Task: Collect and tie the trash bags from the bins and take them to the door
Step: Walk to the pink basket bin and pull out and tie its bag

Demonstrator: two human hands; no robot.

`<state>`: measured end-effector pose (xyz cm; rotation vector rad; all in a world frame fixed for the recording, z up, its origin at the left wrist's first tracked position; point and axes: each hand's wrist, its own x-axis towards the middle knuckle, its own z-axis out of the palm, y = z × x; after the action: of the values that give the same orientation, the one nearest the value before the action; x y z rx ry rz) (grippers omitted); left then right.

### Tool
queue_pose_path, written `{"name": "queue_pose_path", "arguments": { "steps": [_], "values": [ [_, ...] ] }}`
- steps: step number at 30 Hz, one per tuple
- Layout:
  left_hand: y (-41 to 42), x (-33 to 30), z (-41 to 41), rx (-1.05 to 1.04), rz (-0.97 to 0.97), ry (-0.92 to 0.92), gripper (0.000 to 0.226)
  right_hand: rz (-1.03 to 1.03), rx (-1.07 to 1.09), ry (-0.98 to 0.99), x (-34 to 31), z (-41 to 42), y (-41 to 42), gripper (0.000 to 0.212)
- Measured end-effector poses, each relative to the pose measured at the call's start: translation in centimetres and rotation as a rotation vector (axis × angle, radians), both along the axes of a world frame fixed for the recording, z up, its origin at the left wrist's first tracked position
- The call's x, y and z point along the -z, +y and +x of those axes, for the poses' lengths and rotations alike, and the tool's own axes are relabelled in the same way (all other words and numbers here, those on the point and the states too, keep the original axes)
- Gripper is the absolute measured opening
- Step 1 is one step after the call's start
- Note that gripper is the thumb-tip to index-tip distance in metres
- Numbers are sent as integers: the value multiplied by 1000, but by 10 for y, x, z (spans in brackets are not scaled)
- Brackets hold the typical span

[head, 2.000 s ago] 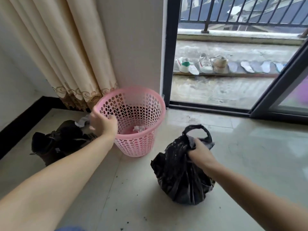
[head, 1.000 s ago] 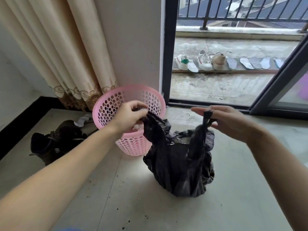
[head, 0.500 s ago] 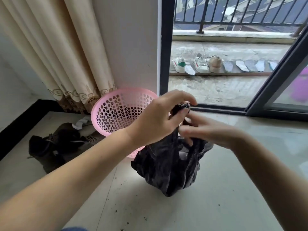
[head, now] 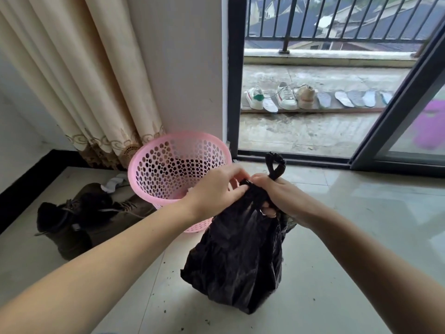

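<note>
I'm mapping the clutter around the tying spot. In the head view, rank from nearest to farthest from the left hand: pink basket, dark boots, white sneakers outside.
1. pink basket, just behind the left hand.
2. dark boots, on the floor, leftward.
3. white sneakers, out on the balcony.

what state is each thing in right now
black trash bag: out of the bin, resting on the floor, neck bunched
left hand: pinching the bag neck
right hand: gripping a bag handle
pink bin: upright, unlined
sliding door: open
boots: lying on the floor
</note>
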<state>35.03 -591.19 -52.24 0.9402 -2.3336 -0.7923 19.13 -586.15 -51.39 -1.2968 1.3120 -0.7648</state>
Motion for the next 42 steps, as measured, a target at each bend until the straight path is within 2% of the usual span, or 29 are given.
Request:
{"name": "queue_pose_path", "arguments": {
  "steps": [1, 3, 4, 6, 9, 11, 14, 16, 18, 20, 23, 24, 26, 28, 31, 32, 36, 38, 40, 42],
  "values": [
    [0, 1, 0, -19, -57, -44, 8, -8, -3, 22, 0, 0, 0, 26],
    [-2, 4, 2, -85, -178, -142, 15, -21, 9, 51, 2, -1, -1, 25],
    [-2, 5, 2, -134, -226, -147, 17, -17, 12, 64, 4, -3, -1, 26],
    [-4, 4, 4, -246, -235, -29, 19, 22, -7, 114, 8, -8, -1, 29],
    [-9, 7, 3, -367, 40, 232, 18, 100, -83, 99, 13, -12, 0, 39],
    [-8, 14, 1, -325, 324, 331, 22, 107, -77, -35, 16, -11, -2, 37],
    [7, 32, -6, -44, 610, 168, 59, 128, 39, -305, 19, -12, -6, 30],
    [20, 48, -12, 113, 656, 49, 54, 171, 45, -406, 19, -13, -8, 38],
    [20, 59, -15, 79, 586, 16, 32, 211, 1, -451, 16, -15, -7, 40],
    [12, 60, -13, -59, 575, 81, 24, 198, -50, -361, 13, -18, -4, 35],
    [5, 55, -9, -190, 751, 212, 28, 112, -166, 79, 17, -27, 0, 25],
    [6, 54, -9, -178, 840, 234, 29, 76, -179, 216, 18, -29, 1, 20],
    [7, 52, -9, -115, 1010, 241, 22, 7, -138, 358, 24, -30, 0, 2],
    [8, 50, -7, -44, 1160, 228, 12, -88, -78, 458, 33, -29, -3, 15],
    [3, 52, -6, -85, 1417, 259, 46, -358, 0, 671, 42, -25, -4, 20],
    [2, 53, -5, -107, 1464, 265, 51, -456, 4, 719, 45, -23, -3, 20],
    [1, 59, -1, -119, 1542, 304, 40, -656, -31, 651, 47, -13, 0, 18],
    [0, 60, 0, -122, 1607, 399, 31, -679, -39, 625, 50, -13, 0, 18],
    [-1, 63, -1, -162, 1590, 463, 22, -675, -44, 610, 56, -17, 0, 19],
    [-2, 68, 0, -197, 1540, 515, 30, -632, -61, 611, 59, -19, 1, 19]
  ]
}}
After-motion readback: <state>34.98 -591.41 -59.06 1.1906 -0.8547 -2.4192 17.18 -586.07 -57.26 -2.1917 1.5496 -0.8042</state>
